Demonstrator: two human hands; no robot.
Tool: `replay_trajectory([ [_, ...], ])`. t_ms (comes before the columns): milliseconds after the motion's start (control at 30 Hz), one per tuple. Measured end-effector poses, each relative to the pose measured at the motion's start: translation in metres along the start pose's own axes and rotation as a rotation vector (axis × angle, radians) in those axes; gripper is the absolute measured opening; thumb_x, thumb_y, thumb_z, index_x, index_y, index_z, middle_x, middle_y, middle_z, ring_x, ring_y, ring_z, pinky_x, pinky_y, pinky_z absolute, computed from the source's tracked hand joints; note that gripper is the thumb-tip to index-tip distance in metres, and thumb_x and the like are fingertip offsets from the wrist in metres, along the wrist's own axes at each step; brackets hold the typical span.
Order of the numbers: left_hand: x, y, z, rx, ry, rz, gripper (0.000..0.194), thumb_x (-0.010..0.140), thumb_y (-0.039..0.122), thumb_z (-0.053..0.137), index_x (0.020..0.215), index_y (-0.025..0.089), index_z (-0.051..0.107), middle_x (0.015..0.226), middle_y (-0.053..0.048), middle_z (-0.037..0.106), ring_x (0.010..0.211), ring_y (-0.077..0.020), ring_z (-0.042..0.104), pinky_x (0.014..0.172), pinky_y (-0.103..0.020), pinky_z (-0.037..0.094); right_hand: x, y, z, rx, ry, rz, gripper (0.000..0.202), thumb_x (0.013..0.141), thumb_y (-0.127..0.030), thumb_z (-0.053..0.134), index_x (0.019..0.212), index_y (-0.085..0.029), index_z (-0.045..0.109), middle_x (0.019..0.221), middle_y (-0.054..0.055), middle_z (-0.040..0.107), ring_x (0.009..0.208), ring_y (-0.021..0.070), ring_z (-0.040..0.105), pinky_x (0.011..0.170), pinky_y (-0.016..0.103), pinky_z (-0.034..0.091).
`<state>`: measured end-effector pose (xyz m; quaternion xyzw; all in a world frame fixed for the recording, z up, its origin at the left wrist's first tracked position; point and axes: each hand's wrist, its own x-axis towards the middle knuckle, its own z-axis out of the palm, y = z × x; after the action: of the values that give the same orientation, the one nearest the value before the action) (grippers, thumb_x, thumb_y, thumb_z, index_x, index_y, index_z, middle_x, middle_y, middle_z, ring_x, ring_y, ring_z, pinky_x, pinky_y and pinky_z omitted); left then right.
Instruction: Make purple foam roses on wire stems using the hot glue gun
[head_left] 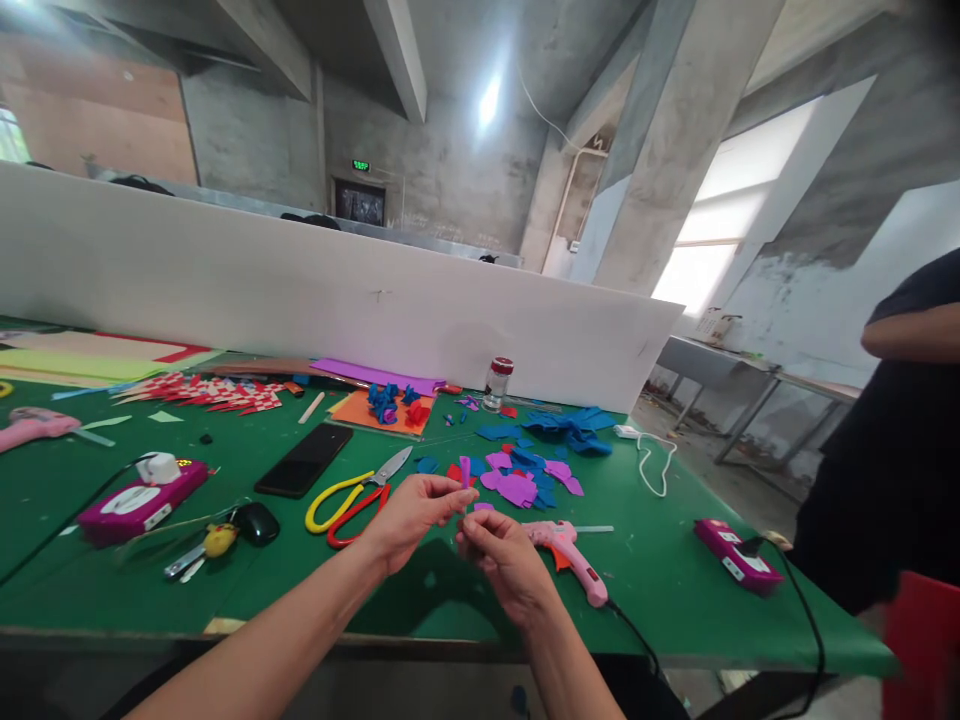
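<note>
My left hand (424,510) pinches a small strip of purple felt (466,470), which points upward from the fingertips. Just below and to the right, my right hand (504,560) is closed with its fingertips pressed together close to the strip's lower end; what they hold is too small to make out. A pink hot glue gun (571,562) lies to the right of my right hand. Left of my left hand are scissors (360,495) with yellow and red handles, blades apart. Cut purple petal shapes (516,488) and blue felt pieces (570,430) lie beyond my hands.
A phone (305,460), a key bunch (220,540) and a magenta power strip (144,500) lie left. Another power strip (737,555) sits right, its cord over the edge. A red-lidded jar (497,384) stands before a white partition (300,270). A person (892,440) stands at right.
</note>
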<state>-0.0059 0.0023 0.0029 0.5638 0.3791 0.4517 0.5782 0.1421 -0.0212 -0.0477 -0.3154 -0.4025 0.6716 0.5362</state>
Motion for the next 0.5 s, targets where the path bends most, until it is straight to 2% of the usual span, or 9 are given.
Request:
replay_trajectory([
  [67, 0.005, -0.001, -0.008, -0.012, -0.044, -0.016, 0.034, 0.069, 0.046, 0.074, 0.071, 0.012, 0.073, 0.067, -0.003, 0.062, 0.055, -0.0081, 0.042, 0.052, -0.022, 0.030, 0.001, 0.000, 0.000, 0.045, 0.020, 0.027, 0.027, 0.060, -0.034, 0.085, 0.071, -0.014, 0.070, 0.063, 0.001, 0.065, 0.057, 0.0088, 0.054, 0.054, 0.020, 0.036],
  [200, 0.010, -0.003, -0.017, -0.061, -0.001, -0.053, 0.037, 0.071, 0.048, 0.072, 0.085, 0.014, 0.075, 0.072, -0.004, 0.064, 0.058, -0.0078, 0.045, 0.053, -0.021, 0.032, 0.002, 0.001, 0.000, 0.155, 0.048, 0.074, 0.028, 0.056, -0.030, 0.088, 0.072, -0.015, 0.071, 0.066, 0.000, 0.066, 0.060, 0.0084, 0.057, 0.059, 0.020, 0.041],
  [367, 0.005, -0.003, -0.009, 0.013, -0.064, -0.073, 0.031, 0.067, 0.042, 0.077, 0.074, 0.011, 0.075, 0.066, -0.004, 0.064, 0.056, -0.0075, 0.044, 0.052, -0.021, 0.032, 0.000, 0.002, 0.002, 0.174, -0.008, 0.087, 0.026, 0.061, -0.030, 0.086, 0.072, -0.013, 0.070, 0.064, 0.000, 0.067, 0.057, 0.0072, 0.058, 0.060, 0.020, 0.044],
  [500, 0.003, -0.002, -0.003, -0.008, -0.021, -0.047, 0.029, 0.063, 0.041, 0.079, 0.068, 0.012, 0.073, 0.067, -0.004, 0.065, 0.058, -0.0092, 0.048, 0.053, -0.021, 0.035, -0.004, 0.000, 0.005, 0.188, -0.050, 0.161, 0.037, 0.066, -0.042, 0.081, 0.084, -0.011, 0.072, 0.070, 0.005, 0.071, 0.063, 0.0121, 0.064, 0.066, 0.025, 0.050],
])
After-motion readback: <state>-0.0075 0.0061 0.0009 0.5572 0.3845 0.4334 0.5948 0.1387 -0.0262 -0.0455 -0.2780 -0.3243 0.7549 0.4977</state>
